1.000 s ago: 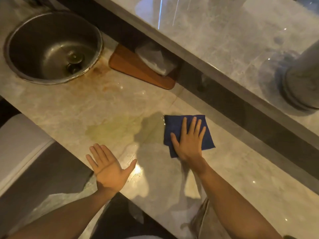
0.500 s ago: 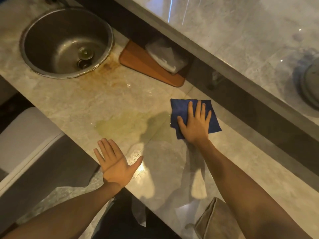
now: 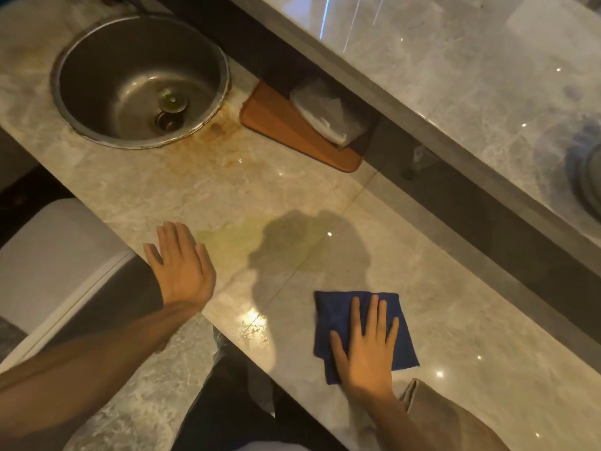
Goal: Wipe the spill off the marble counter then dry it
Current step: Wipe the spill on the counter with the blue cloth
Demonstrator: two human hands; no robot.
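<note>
1 blue cloth [image 3: 338,320], under right hand [image 3: 369,356], apparently dragged nearer counter edge.

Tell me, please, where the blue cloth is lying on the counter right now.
In the head view the blue cloth lies flat on the marble counter, lower right, under the right hand, just right of the yellowish spill.
</note>
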